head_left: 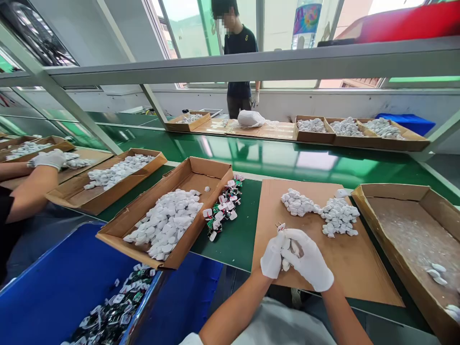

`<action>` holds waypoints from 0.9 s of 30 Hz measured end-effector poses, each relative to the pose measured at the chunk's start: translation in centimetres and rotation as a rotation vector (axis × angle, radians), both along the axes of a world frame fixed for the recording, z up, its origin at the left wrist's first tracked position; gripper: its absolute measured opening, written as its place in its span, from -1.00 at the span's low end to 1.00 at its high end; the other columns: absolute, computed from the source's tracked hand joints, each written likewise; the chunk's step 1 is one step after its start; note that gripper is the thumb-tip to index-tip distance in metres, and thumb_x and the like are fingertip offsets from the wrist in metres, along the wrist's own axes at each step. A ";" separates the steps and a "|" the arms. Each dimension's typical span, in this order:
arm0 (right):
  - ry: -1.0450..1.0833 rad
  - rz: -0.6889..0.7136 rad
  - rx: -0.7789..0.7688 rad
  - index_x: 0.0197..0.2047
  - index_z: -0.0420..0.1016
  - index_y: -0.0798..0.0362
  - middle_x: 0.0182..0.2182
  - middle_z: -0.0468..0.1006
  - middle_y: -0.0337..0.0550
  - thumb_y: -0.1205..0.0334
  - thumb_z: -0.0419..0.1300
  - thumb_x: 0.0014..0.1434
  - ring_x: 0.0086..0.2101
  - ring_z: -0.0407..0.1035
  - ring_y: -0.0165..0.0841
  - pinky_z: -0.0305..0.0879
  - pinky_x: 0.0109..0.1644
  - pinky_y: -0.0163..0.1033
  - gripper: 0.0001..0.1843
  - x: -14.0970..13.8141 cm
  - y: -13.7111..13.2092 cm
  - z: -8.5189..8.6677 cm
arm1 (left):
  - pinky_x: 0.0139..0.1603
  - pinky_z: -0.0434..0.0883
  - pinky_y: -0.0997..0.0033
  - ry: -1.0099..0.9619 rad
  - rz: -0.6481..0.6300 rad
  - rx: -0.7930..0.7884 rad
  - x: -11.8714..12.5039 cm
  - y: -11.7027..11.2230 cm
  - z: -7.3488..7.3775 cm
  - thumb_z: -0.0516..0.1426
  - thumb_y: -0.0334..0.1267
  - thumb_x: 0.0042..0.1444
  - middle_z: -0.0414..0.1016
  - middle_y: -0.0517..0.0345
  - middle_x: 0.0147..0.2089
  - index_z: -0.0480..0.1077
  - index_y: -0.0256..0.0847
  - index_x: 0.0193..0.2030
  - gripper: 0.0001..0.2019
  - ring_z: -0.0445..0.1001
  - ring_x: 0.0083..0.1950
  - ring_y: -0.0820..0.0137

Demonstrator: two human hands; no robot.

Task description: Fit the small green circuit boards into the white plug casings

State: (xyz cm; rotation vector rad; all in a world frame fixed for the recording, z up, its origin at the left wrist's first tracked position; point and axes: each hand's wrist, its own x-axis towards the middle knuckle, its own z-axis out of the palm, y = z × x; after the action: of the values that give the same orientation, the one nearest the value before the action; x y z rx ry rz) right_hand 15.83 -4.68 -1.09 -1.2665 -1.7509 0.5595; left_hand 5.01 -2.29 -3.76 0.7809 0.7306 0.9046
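My left hand [272, 255] and my right hand [308, 258], both in white gloves, meet above the near part of a flat cardboard sheet [309, 278]. The fingers of both are closed around small white pieces [286, 264]. A small part with a bit of red [281, 227] pokes out at the top of the left fingers; the fingers hide most of it. Farther back on the sheet lie two joined heaps of rounded white pieces [338, 218]. Left of the sheet is a pile of small green circuit boards with white parts and red bits [223, 207].
A cardboard tray [212, 168] of white pieces stands at left, another tray [406, 206] with few pieces at right. Below left, a blue bin [53, 268] holds more boards. A co-worker's gloved hand [50, 159] is far left. A person [240, 43] stands beyond the green belt [251, 155].
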 end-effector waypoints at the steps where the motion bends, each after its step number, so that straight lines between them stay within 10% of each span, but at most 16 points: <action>1: -0.013 0.006 -0.015 0.03 0.36 -0.08 -0.05 0.52 -0.14 0.27 0.20 0.08 -0.08 0.44 -0.27 0.41 0.00 -0.13 -0.60 0.3 -0.2 0.3 | -0.73 -0.03 0.50 0.049 -0.006 0.044 0.0 -0.2 0.0 -0.06 0.30 0.06 0.11 0.30 -0.80 0.17 -0.19 -0.67 -0.41 0.06 -0.77 0.57; 7: -0.196 -0.007 0.119 -0.06 0.46 -0.09 -0.16 0.56 -0.15 0.27 0.17 0.14 -0.13 0.44 -0.27 0.39 -0.03 -0.12 -0.73 1.3 0.4 3.7 | -0.66 0.12 0.49 0.189 -0.212 0.273 -1.4 1.0 2.0 -0.21 0.42 0.02 0.19 0.29 -0.72 0.20 -0.19 -0.55 -0.35 0.16 -0.70 0.54; 14: -0.051 0.031 -0.167 -0.23 0.59 -0.06 -0.31 0.60 -0.21 0.03 0.17 0.14 -0.31 0.45 -0.30 0.39 -0.15 -0.18 -0.75 2.3 9.6 8.3 | -0.64 0.12 0.52 0.384 -0.323 0.405 -4.4 9.6 5.1 -0.14 0.34 0.08 0.42 0.20 -0.62 0.43 -0.30 -0.26 -0.32 0.25 -0.72 0.56; 20: 0.097 0.032 -0.229 -0.14 0.53 0.03 -0.12 0.57 -0.12 0.00 0.18 0.17 -0.13 0.44 -0.29 0.37 -0.03 -0.18 -0.68 0.5 17.8 7.0 | -0.66 0.12 0.53 0.079 -0.221 0.146 -5.3 17.0 3.1 -0.36 0.47 -0.03 0.48 0.04 -0.53 0.42 -0.38 -0.03 -0.02 0.40 -0.64 0.45; 27: -0.094 -0.219 -0.143 0.04 0.37 0.07 0.01 0.41 -0.08 0.12 0.10 0.27 -0.08 0.38 -0.28 0.39 -0.03 -0.08 -0.68 3.3 25.0 7.2 | -0.61 0.12 0.58 0.106 0.045 0.285 -6.0 17.6 1.2 -0.18 0.42 0.01 0.48 0.02 -0.49 0.52 -0.35 -0.10 -0.14 0.32 -0.62 0.56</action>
State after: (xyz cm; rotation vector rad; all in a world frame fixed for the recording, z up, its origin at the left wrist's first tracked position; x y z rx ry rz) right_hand 19.16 20.28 6.12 -1.5847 -1.6439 0.5127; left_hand -0.98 15.31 -2.59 1.0745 0.7220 1.0276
